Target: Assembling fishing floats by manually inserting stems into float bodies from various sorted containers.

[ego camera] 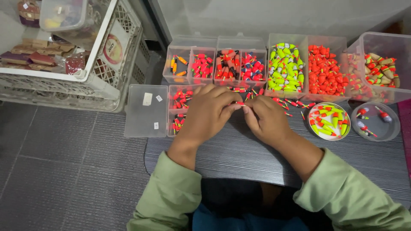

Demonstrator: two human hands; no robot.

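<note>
Both hands (237,113), float (240,103) seemingly crosswise

**Soft, even indoor light; sharp centre, slight edge bend**

Light is diffuse and moderately bright, falling from above. Shadows are faint, only a soft one under the hands on the grey surface (239,158). Pale sheen shows on the clear lid (146,110). Colours are saturated. The crate (64,81) lines bow slightly toward the frame's left edge. Fingertips look mildly blurred.
</note>
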